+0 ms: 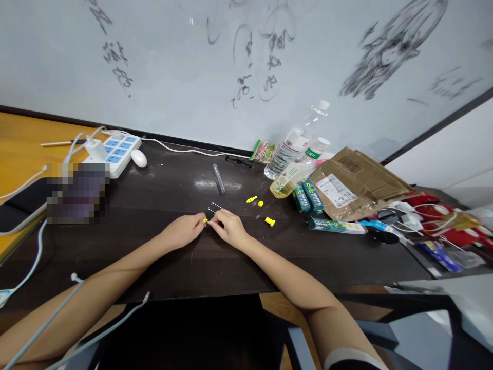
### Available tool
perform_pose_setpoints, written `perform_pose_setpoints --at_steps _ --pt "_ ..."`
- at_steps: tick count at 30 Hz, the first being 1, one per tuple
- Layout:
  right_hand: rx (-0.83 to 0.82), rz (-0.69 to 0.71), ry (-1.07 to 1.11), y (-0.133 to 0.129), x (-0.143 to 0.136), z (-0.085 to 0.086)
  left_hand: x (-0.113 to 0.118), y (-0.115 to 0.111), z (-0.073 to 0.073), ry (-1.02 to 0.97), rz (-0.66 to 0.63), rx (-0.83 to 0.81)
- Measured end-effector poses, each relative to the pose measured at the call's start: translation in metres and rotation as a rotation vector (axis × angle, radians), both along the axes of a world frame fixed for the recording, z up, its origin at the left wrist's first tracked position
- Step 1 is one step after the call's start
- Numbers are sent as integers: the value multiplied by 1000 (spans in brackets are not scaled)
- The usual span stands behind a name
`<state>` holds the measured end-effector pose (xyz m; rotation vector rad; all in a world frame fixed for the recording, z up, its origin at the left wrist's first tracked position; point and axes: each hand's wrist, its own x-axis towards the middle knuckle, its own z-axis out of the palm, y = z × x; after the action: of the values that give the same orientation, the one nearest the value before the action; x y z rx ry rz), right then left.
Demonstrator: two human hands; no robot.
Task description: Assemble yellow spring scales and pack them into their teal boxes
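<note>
Over the dark table, my left hand [187, 229] pinches a small yellow piece [205, 220] between its fingertips. Close on its right, my right hand [230, 228] has its thumb and finger pressed together by that piece; whatever they hold is too small to make out. A thin bent metal wire [213, 206] shows just beyond the right fingers. To the right lie a long yellow part [251, 199], a small round yellow part [261, 203] and a yellow block-like part [270, 221]. A clear tube [218, 179] rests farther back.
At the left are a power strip [121, 153], a white mouse [138, 158] and phones with cables. Bottles [287, 154], green boxes [311, 195] and a brown parcel [354, 180] crowd the right. Glasses [238, 162] lie near the whiteboard [173, 67]. A loose cable crosses my left forearm.
</note>
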<state>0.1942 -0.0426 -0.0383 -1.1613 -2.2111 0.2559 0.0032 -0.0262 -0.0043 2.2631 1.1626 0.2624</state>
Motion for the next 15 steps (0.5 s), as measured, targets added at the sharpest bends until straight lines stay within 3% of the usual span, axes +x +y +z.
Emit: perform_pose_setpoints --at_steps 15 --pt "-4 28 116 3 2 -2 1 3 -1 -47 12 -60"
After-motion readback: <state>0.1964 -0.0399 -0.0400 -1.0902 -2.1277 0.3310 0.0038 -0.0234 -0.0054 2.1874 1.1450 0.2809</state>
